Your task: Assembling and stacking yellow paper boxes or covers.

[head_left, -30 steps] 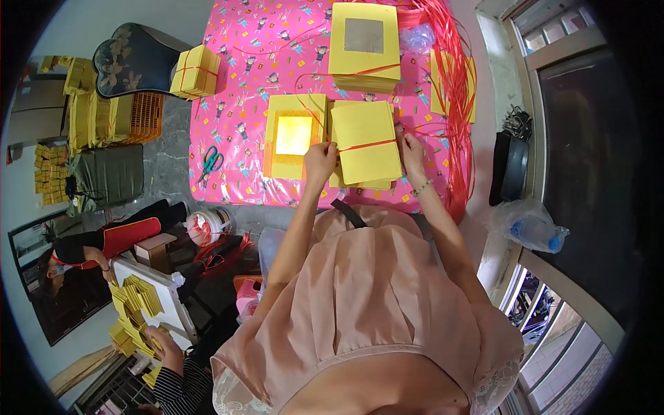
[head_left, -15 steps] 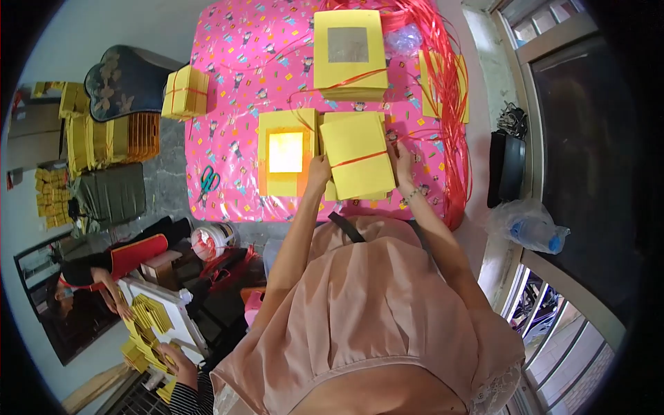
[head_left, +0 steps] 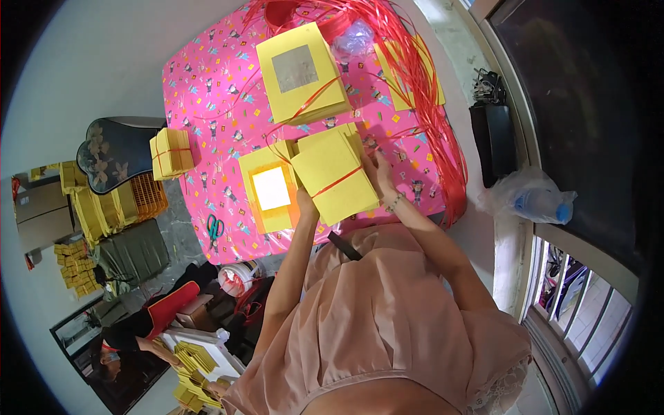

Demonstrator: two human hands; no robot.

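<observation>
Between my hands is a stack of yellow paper sheets point(head_left: 328, 166) with a red strap across it, tilted a little on the table's near side. My left hand point(head_left: 308, 206) is closed on the stack's lower left edge. On its right edge rests my right hand point(head_left: 380, 177), fingers bent against the side and partly hidden. Left of the stack lies a yellow sheet with an orange border and a bright shiny square point(head_left: 271, 188). Beyond it stands a taller yellow paper stack point(head_left: 304, 102) with a dull silver square on top and a red strap across it.
Long red straps point(head_left: 432, 131) spill down the right side of the pink patterned table point(head_left: 207, 97). Green-handled scissors point(head_left: 215, 227) and a tied yellow bundle point(head_left: 171, 153) lie at the left. Another person's arm point(head_left: 158, 350) reaches over yellow paper pieces at lower left.
My view has turned, so the table appears slanted and lower at the left. Both hands keep hold of the strapped stack; my right hand's fingers sit closer against its edge.
</observation>
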